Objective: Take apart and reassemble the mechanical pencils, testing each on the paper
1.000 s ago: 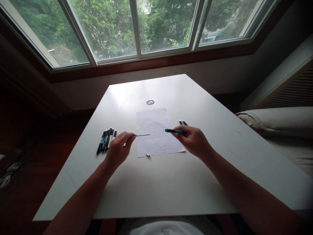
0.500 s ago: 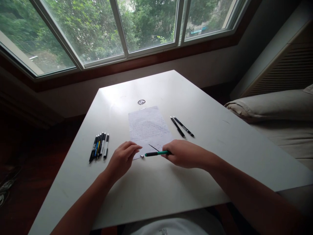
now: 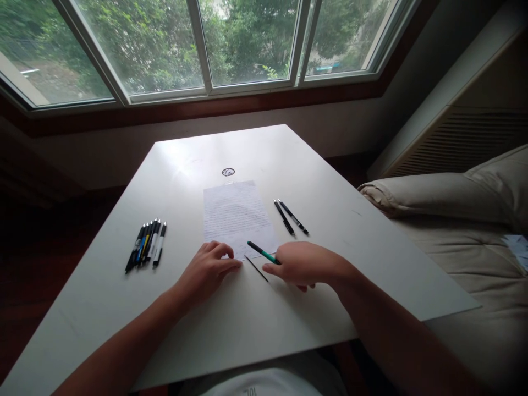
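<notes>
In my right hand (image 3: pixel 307 264) is a green pen barrel (image 3: pixel 264 253) with a dark grip, its far end pointing up and left over the sheet's lower edge. A thin dark pen refill (image 3: pixel 256 269) lies slantwise between my hands, close to the right thumb. My left hand (image 3: pixel 212 269) rests at the bottom of the written sheet of paper (image 3: pixel 235 212), thumb and forefinger brought together. Whatever is between those fingertips is hidden. The small metal pen tip seen there earlier no longer shows.
Several pens (image 3: pixel 144 245) lie side by side at the left of the white table (image 3: pixel 338 280). Two dark pens (image 3: pixel 291 217) are right of the sheet. Beyond it sits a small dark-rimmed oval object (image 3: pixel 228 172). A beige sofa (image 3: pixel 433 236) stands along the right side.
The pen barrel has swung so its far end points more away from me. My left fingertips have closed where the metal tip lay. The refill now shows nearer to me. The view has shifted slightly.
</notes>
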Tool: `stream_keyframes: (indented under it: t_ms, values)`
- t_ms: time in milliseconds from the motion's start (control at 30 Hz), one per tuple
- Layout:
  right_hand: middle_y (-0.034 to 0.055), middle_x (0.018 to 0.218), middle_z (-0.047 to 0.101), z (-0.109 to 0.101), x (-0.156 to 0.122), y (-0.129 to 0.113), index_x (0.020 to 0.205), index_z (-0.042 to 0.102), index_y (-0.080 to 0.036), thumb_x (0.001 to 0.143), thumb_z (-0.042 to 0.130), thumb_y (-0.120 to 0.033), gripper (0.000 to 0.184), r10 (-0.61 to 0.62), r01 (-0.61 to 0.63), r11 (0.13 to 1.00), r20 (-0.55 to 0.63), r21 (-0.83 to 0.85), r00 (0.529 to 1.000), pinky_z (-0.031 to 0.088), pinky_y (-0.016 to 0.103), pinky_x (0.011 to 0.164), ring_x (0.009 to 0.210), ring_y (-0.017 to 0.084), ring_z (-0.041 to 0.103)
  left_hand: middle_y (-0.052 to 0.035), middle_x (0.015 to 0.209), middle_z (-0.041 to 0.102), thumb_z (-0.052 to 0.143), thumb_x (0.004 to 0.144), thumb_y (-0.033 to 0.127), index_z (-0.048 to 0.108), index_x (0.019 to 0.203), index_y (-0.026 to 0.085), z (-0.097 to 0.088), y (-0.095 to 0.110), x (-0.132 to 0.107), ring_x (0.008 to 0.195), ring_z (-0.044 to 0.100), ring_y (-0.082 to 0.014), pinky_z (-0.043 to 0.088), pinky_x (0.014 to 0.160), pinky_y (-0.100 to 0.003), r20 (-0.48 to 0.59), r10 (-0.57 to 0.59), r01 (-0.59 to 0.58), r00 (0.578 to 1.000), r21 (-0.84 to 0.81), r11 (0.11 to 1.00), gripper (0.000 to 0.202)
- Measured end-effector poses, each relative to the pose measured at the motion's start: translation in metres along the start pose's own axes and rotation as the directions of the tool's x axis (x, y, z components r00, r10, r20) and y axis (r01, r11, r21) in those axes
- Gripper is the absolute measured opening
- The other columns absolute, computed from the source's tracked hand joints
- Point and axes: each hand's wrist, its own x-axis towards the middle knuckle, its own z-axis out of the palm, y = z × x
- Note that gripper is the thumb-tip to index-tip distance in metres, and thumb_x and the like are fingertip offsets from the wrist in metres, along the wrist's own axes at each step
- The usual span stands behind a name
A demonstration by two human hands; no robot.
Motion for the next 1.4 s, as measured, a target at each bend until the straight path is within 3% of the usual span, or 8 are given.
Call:
stream_keyframes:
  t_ms: [300,467,700,1033,1400]
  values:
    - [0.01,0.053,0.065,-0.009,-0.005,0.011,0.051,0.063,-0.015,0.092,0.04,-0.057,0.063,0.088,-0.08,0.993,0.085,-0.088,0.992,0.044,0.033,0.059,0.044,0.018,0.057,-0.0063,0.107,0.067,0.054,0.098,0.025,0.072,0.11,0.031,0.0,-0.005,-0.003,0.098,0.056,-0.0225,0.045,0.084,-0.038,-0.008,-0.002,0.002,1.0,0.004,1.0,0.023]
    - [0.0095,0.053,0.066,-0.009,-0.003,0.016,0.055,0.063,-0.015,0.091,0.043,-0.059,0.06,0.126,-0.121,0.99,0.076,-0.073,0.989,0.044,0.033,0.057,0.043,0.019,0.058,-0.0067,0.109,0.067,0.06,0.095,0.022,0.07,0.115,0.029,-0.003,-0.014,-0.01,0.099,0.057,-0.0223,0.045,0.087,-0.038,-0.001,-0.011,0.011,1.0,-0.026,1.0,0.023]
    - [0.0101,0.053,0.066,-0.008,-0.004,0.012,0.055,0.063,-0.015,0.091,0.042,-0.062,0.063,0.161,-0.156,0.985,0.064,-0.078,0.985,0.043,0.032,0.056,0.043,0.018,0.058,-0.0079,0.108,0.068,0.062,0.094,0.029,0.07,0.113,0.026,-0.009,-0.029,-0.016,0.097,0.059,-0.0221,0.047,0.086,-0.038,-0.078,-0.013,0.011,0.997,-0.019,1.0,0.021]
    - [0.0087,0.048,0.064,-0.002,0.0,0.013,0.052,0.061,-0.017,0.095,0.034,-0.06,0.067,0.135,-0.137,0.971,-0.023,-0.195,0.991,0.042,0.032,0.058,0.044,0.018,0.057,-0.007,0.11,0.067,0.06,0.095,0.029,0.069,0.115,0.028,-0.011,-0.028,-0.014,0.098,0.059,-0.0221,0.047,0.088,-0.038,0.023,-0.008,0.009,1.0,-0.051,0.999,0.021]
    - [0.0096,0.045,0.06,-0.001,0.002,0.015,0.046,0.056,-0.017,0.092,0.036,-0.07,0.073,0.147,-0.154,0.977,-0.056,-0.149,0.988,0.041,0.035,0.06,0.041,0.019,0.055,-0.0064,0.11,0.067,0.062,0.094,0.029,0.069,0.114,0.028,-0.011,-0.028,-0.015,0.098,0.06,-0.0214,0.045,0.09,-0.036,0.037,-0.018,0.02,0.999,-0.063,0.998,0.021]
